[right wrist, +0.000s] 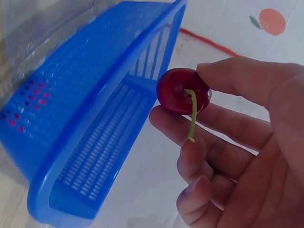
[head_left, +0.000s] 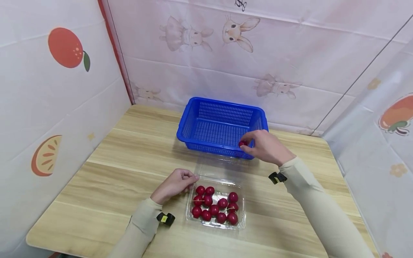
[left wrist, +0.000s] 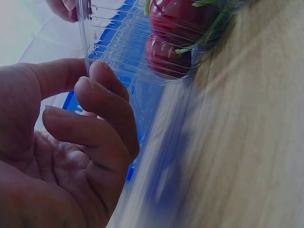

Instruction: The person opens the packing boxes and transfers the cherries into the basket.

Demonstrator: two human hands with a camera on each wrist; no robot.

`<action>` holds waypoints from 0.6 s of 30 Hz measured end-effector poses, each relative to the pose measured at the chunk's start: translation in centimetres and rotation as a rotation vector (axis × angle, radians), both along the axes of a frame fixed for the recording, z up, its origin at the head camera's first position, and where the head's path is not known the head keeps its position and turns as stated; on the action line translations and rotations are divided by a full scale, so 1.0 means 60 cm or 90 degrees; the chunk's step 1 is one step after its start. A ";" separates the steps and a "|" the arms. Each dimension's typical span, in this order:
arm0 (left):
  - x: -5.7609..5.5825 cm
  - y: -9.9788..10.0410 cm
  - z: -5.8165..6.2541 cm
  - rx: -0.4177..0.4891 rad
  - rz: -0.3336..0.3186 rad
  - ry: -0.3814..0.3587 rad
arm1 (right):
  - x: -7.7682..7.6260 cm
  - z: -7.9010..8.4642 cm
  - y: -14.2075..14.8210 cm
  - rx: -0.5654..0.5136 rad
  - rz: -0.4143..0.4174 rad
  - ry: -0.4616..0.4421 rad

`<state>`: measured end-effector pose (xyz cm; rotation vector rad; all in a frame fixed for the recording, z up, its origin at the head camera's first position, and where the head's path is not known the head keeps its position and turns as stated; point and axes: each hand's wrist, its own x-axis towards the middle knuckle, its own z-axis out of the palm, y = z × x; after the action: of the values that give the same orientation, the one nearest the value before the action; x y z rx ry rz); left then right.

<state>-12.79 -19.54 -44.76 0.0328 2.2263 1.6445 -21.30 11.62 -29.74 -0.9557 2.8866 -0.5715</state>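
Observation:
My right hand (head_left: 265, 146) pinches a dark red cherry (right wrist: 179, 92) between thumb and fingers, and its green stem hangs down in the right wrist view. It is at the near right corner of a blue plastic basket (head_left: 222, 104). Red shows through the holes of the basket's wall in the right wrist view. With thumb and fingertip, my left hand (head_left: 174, 184) pinches the rim of a clear plastic box (head_left: 242, 225) at its far left corner. Several cherries (head_left: 214, 210) lie in this box, some with stems.
The box's clear lid (head_left: 213, 166) lies folded back toward the basket, on the wooden table (head_left: 129, 172). Printed cloth walls (head_left: 206, 61) stand behind the table and along both sides. Each wrist wears a black band.

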 end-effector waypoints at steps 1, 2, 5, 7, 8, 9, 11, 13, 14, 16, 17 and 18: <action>0.000 0.000 0.000 0.000 0.001 -0.001 | -0.005 0.000 0.002 0.002 -0.004 0.002; 0.000 0.000 0.000 0.000 0.002 -0.002 | -0.010 0.000 0.003 0.003 -0.008 0.006; 0.000 0.000 0.001 -0.002 0.004 -0.005 | -0.026 -0.002 0.009 0.011 -0.025 0.013; 0.000 0.000 0.001 -0.001 0.004 -0.006 | -0.036 -0.006 0.012 0.013 -0.034 0.011; 0.001 0.000 0.001 -0.001 0.004 -0.006 | -0.041 -0.008 0.013 0.015 -0.038 0.010; 0.001 0.000 0.001 -0.001 0.004 -0.006 | -0.047 -0.010 0.015 0.018 -0.042 0.008; 0.001 0.001 0.001 -0.002 0.005 -0.005 | -0.056 -0.014 0.017 0.020 -0.049 0.003; 0.002 0.001 0.002 -0.002 0.005 -0.006 | -0.063 -0.017 0.019 0.023 -0.049 -0.004; 0.002 0.001 0.002 -0.003 0.006 -0.005 | -0.067 -0.019 0.020 0.025 -0.051 -0.006; 0.002 0.001 0.002 -0.003 0.005 -0.004 | -0.073 -0.021 0.020 0.027 -0.053 -0.012; 0.003 0.000 0.002 -0.002 0.005 -0.004 | -0.076 -0.023 0.020 0.029 -0.054 -0.014; 0.003 0.000 0.002 -0.002 0.005 -0.003 | -0.079 -0.025 0.020 0.031 -0.053 -0.017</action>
<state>-12.63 -19.53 -44.64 0.0201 2.2276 1.6432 -26.04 12.82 -31.25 -0.8181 2.9145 -0.5122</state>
